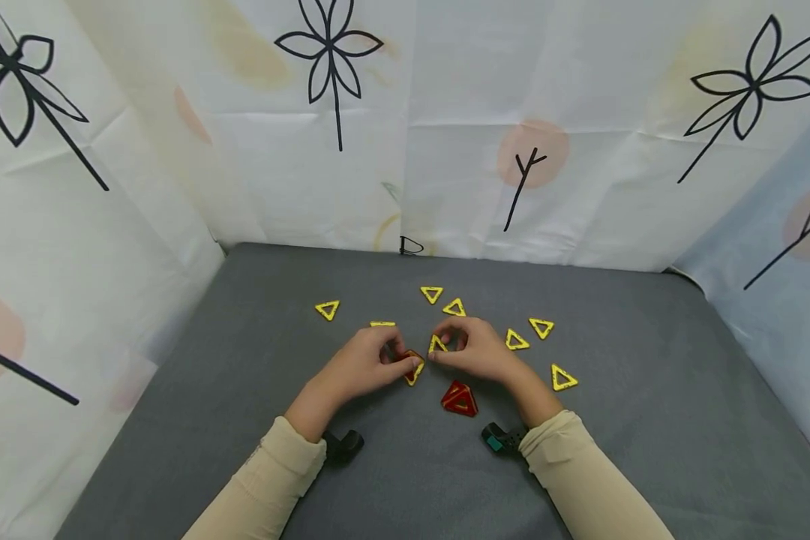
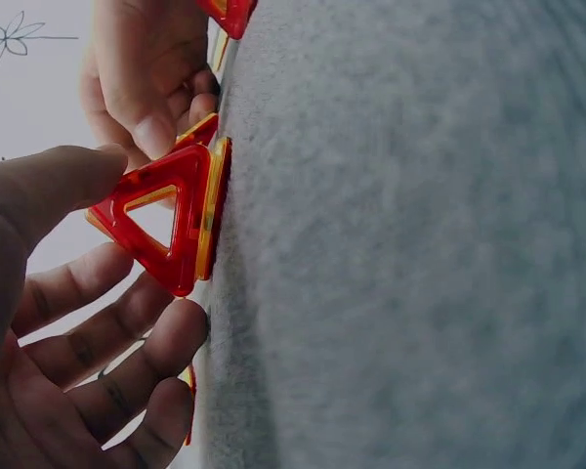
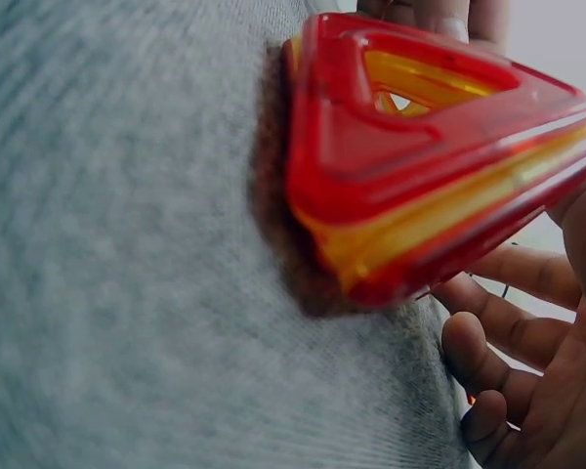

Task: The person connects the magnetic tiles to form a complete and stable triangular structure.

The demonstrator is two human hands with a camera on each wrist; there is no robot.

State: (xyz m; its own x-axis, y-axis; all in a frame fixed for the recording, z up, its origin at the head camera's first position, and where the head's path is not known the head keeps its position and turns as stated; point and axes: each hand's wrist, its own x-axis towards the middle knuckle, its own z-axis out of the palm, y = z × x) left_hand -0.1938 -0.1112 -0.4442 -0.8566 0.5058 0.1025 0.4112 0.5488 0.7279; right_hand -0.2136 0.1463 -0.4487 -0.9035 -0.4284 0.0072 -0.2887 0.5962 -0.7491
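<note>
My left hand (image 1: 364, 361) pinches a few joined triangular magnetic tiles (image 1: 414, 368), red on one side and yellow on the other. In the left wrist view, the thumb rests on the upper edge of a red triangular tile (image 2: 183, 220), which leans up from another tile on the cloth. Close by on the right, my right hand (image 1: 478, 349) holds a yellow triangular tile (image 1: 436, 344) between thumb and fingers. A red pyramid of joined tiles (image 1: 460, 399) stands nearer the body, touched by neither hand; it looms large in the right wrist view (image 3: 439, 127).
Several loose yellow triangular tiles lie flat on the grey cloth (image 1: 648, 420): one at far left (image 1: 327, 310), one behind the left hand (image 1: 382, 324), others at the back (image 1: 431, 294) and to the right (image 1: 563, 377). A patterned white curtain (image 1: 459, 187) encloses the table's back and sides.
</note>
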